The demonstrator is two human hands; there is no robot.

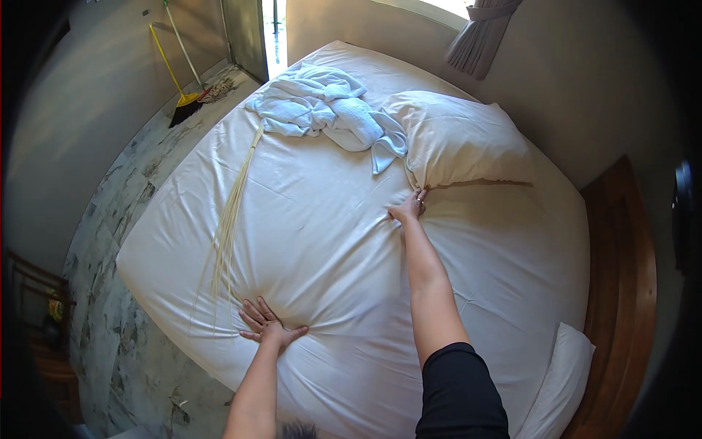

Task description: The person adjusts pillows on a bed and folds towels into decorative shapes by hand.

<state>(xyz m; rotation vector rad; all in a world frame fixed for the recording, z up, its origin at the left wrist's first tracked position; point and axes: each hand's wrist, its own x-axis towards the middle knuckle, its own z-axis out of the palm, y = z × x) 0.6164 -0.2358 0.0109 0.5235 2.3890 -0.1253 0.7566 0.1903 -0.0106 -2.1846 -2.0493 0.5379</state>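
Note:
My left hand (269, 323) presses flat on the white bed sheet (322, 197), its fingers spread and creases running out from it. Farther up the bed, my right hand (411, 206) is at the near corner of a white pillow (464, 139), its fingers closed around the corner fabric. A crumpled light blue towel (314, 106) lies beside the pillow, toward the far side of the bed. Left of centre, a bundle of thin pale sticks (238, 190) rests on the sheet, its tied end by the towel.
A second pillow (563, 380) lies at the bed's lower right edge, beside the wooden headboard (621, 293). A yellow-handled broom (186, 102) and a mop (218, 89) lean at the back left wall. A wooden chair (40, 293) stands at the left.

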